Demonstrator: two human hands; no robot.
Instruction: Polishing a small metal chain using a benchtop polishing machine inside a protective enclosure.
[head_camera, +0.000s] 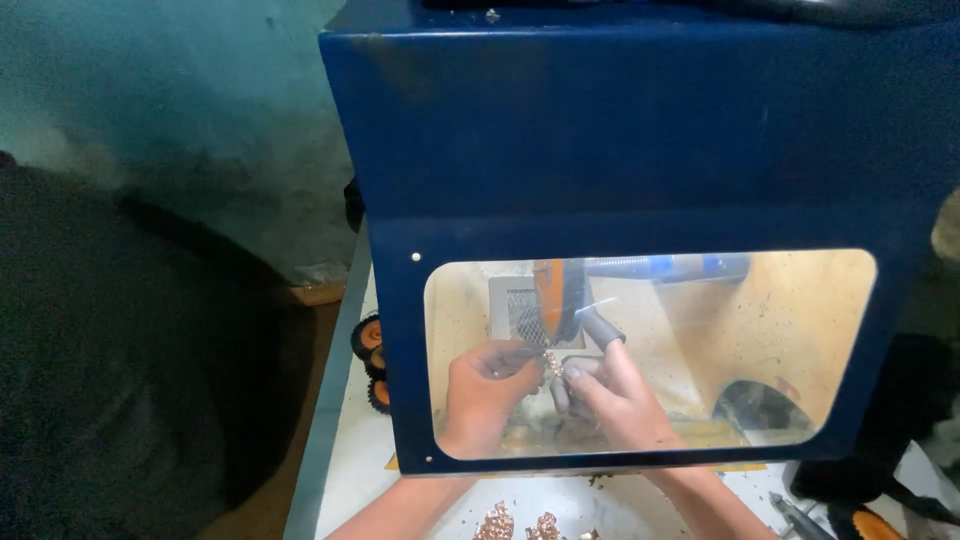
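White table (350, 470), near edge: two small heaps of copper-coloured pieces (520, 524) between the forearms; one dark pointed tool (800, 517) at the right.

Left of the box, on the table edge: three black wheels with orange centres (372, 362), stacked in a row.

Blue box (620, 130), one, standing on the table, with one clear window (800, 330) in its front face. Both arms reach in from beneath.

Left hand (482, 395), inside the box: fingers curled narrow around a small glinting piece (551, 362), pinched at the fingertips.

Right hand (615, 395), inside the box: fingers closed narrow, touching the same small piece from the other side. The piece sits between the two hands, just below the wheel.

One orange wheel (549, 295), upright, directly above the piece.

One grey mesh panel (520, 312) behind the wheel.

One blue hose (660, 267) running across the top of the window.

One dark round opening (762, 405) at the lower right inside.
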